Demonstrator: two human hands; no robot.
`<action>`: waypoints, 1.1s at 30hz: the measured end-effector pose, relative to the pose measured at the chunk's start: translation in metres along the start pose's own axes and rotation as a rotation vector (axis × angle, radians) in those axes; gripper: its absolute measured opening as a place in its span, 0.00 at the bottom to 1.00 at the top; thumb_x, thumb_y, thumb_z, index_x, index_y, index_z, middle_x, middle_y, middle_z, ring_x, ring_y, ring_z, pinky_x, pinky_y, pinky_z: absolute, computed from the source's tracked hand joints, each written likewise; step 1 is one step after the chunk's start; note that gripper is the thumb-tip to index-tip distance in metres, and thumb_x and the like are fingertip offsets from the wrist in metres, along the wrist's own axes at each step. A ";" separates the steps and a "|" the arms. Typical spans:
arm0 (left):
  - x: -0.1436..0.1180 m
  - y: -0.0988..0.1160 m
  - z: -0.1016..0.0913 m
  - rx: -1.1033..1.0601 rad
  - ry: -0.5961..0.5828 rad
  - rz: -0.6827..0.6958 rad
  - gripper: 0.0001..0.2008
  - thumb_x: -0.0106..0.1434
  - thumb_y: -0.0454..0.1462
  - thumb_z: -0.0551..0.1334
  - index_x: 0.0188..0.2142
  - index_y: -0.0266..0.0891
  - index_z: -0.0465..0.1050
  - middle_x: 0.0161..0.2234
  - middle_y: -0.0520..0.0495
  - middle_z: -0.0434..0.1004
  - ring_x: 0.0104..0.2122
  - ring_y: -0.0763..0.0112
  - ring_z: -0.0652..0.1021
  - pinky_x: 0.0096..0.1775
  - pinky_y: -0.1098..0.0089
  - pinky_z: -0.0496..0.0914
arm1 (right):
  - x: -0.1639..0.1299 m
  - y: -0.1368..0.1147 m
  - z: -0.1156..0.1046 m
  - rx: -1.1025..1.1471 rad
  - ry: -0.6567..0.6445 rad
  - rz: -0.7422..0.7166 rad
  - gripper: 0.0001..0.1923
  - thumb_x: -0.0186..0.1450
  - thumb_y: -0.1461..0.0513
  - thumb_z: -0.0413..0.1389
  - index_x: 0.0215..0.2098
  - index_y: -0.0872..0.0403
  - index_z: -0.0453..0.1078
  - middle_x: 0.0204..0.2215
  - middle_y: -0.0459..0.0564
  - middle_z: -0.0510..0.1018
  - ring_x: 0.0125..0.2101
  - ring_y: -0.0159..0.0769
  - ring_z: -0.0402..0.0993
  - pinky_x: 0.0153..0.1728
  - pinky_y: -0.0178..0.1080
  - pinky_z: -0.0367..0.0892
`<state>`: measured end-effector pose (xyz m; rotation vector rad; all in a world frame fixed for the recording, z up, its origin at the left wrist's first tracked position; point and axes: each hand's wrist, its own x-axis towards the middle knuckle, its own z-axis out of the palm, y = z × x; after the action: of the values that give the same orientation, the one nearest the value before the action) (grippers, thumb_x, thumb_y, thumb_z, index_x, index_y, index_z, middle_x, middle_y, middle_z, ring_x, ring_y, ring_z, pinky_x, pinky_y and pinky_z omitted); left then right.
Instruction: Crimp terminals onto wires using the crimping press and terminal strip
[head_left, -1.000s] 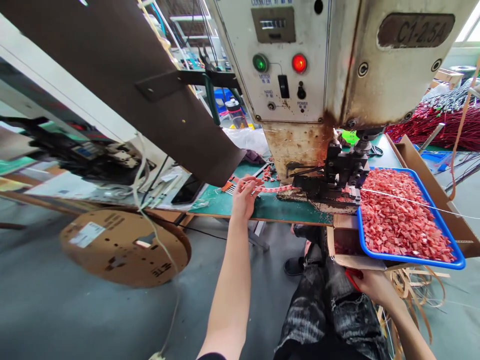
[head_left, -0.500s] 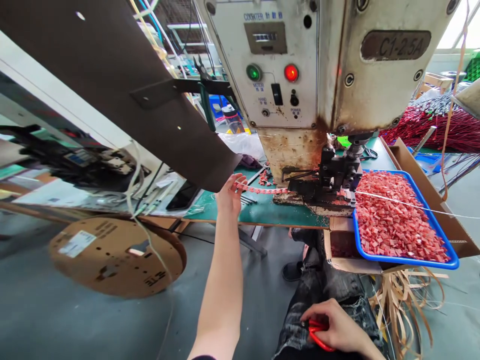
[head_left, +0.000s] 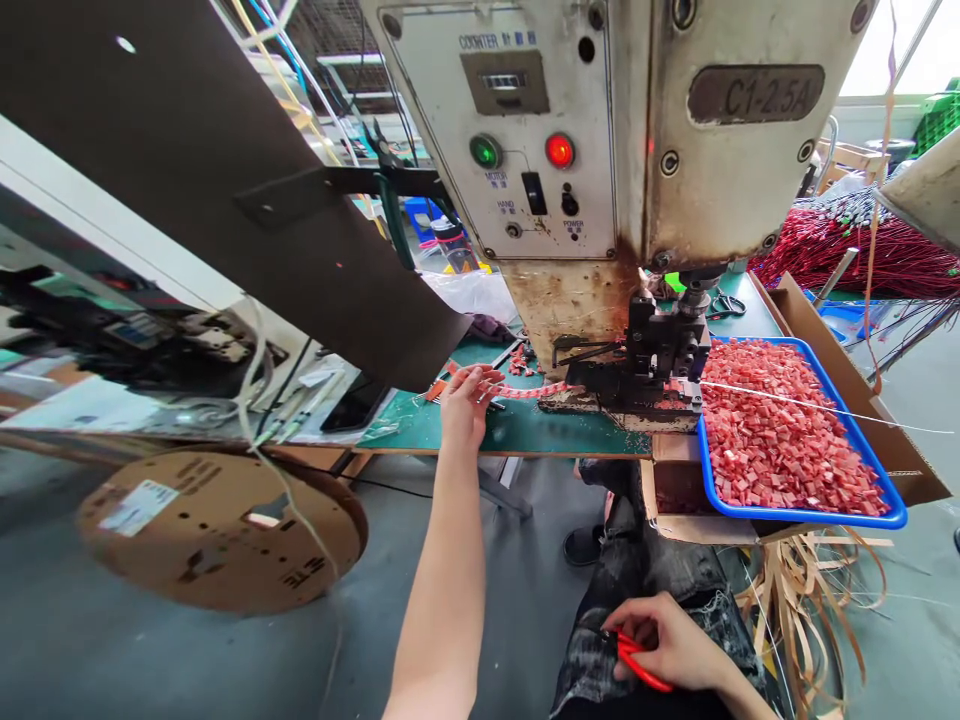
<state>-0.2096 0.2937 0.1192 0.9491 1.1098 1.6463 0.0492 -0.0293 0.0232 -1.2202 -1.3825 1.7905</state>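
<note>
My left hand (head_left: 469, 405) is closed at the edge of the green bench, its fingers pinching a strip of small pink pieces (head_left: 529, 391). From my fingers the strip runs right into the black feed block of the press (head_left: 600, 383). Low in the view, over my lap, my right hand (head_left: 671, 645) is wrapped round a red-handled tool (head_left: 641, 662); its working end is hidden or too small to name. A white strand (head_left: 780, 398) comes out on the right side of the press tooling.
A blue tray (head_left: 716, 500) heaped with small pink pieces stands right of the press, over a cardboard box (head_left: 919, 470). A dark curved guide plate (head_left: 330, 260) slopes down from the upper left. Below it hangs a cardboard reel (head_left: 225, 540). A phone (head_left: 356, 408) lies on the bench.
My left hand has shifted slightly right relative to the dark plate and still holds the pink strip. My right hand's fingers have moved a little on the red-handled tool. The camera has turned slightly right.
</note>
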 end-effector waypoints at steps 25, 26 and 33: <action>0.008 0.015 -0.018 -0.171 -0.022 0.047 0.16 0.47 0.38 0.75 0.36 0.40 0.80 0.33 0.47 0.82 0.36 0.64 0.83 0.38 0.68 0.77 | 0.155 -0.222 -0.007 -1.429 0.187 -0.247 0.18 0.73 0.70 0.45 0.55 0.56 0.71 0.49 0.61 0.77 0.49 0.42 0.77 0.44 0.37 0.71; 0.009 0.014 -0.017 -0.169 -0.025 0.051 0.16 0.47 0.39 0.75 0.36 0.40 0.80 0.32 0.47 0.82 0.36 0.64 0.83 0.38 0.68 0.77 | 0.163 -0.222 -0.004 -1.434 0.196 -0.256 0.18 0.74 0.70 0.44 0.55 0.57 0.72 0.50 0.62 0.76 0.52 0.43 0.76 0.47 0.37 0.71; 0.012 0.012 -0.012 -0.140 -0.033 0.086 0.16 0.49 0.40 0.74 0.37 0.40 0.79 0.32 0.48 0.82 0.35 0.66 0.82 0.38 0.68 0.75 | 0.167 -0.214 0.004 -1.431 0.221 -0.302 0.20 0.74 0.70 0.44 0.58 0.60 0.70 0.54 0.64 0.74 0.56 0.44 0.71 0.51 0.40 0.72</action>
<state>-0.2272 0.3003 0.1286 0.9403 0.9305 1.7473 -0.0456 0.1768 0.1727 -1.5690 -2.5843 0.2207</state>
